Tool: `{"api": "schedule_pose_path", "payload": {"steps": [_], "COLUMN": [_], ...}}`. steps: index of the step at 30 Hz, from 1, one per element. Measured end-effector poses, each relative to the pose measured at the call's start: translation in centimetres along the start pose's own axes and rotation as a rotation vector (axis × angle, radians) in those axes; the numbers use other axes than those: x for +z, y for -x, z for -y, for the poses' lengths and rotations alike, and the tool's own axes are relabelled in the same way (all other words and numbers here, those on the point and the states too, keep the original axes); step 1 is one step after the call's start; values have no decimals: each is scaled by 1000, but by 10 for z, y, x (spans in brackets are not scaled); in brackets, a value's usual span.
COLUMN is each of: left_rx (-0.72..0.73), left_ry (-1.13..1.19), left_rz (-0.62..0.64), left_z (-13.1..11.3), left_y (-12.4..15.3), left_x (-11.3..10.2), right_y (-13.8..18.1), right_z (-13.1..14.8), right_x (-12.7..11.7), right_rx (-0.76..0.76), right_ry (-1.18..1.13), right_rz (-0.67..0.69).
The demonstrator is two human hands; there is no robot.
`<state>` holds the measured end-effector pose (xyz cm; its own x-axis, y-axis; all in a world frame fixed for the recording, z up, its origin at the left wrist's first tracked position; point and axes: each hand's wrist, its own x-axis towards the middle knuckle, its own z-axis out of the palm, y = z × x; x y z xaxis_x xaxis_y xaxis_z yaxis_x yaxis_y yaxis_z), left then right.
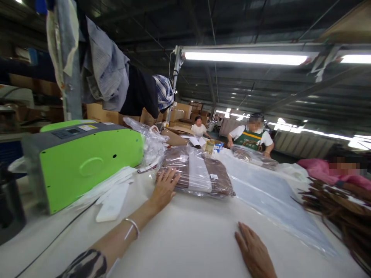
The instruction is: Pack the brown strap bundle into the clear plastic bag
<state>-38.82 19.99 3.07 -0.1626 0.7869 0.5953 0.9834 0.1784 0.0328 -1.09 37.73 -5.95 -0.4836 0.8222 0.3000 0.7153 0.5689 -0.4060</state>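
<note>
A brown folded garment in a clear plastic bag [176, 164] lies on the white table [185, 235], with a pale band across its middle and a small white label. My left hand [164, 189] rests on the near left corner of this bag, its fingers stretched out and not wrapped round anything. On the bare tabletop to the right, my right hand [252, 247] lies flat with nothing in it, apart from the bag. Flat clear plastic bags [269, 197] are spread to the right of the garment.
A green and grey machine [92, 162] stands on the left, white paper strips [114, 200] beside it. Crumpled clear plastic [150, 143] sits behind. Brown cords [342, 216] are heaped at right. A co-worker in a green apron [251, 141] handles another bagged item [252, 156] across the table.
</note>
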Motion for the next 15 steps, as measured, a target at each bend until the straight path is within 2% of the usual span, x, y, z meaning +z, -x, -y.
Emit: {"api": "schedule_pose_path", "payload": {"steps": [3,7,12,15], "left_rx": [125,52,-62,-123], "left_ry": [-132,-153,-132,-149], "left_rz": [47,97,134,136], "left_z": [-16,-19,-9,-26], "left_y": [-19,-38,-58,-57], "left_x": [24,48,44,34], "right_y": [5,2,5,6], "right_z": [-4,4,7,11], "right_x": [5,3,2,3], "right_rx": [-67,-104,-172,-161], "right_ry": [122,227,291,309], "right_rz": [24,-3,-47,-62]}}
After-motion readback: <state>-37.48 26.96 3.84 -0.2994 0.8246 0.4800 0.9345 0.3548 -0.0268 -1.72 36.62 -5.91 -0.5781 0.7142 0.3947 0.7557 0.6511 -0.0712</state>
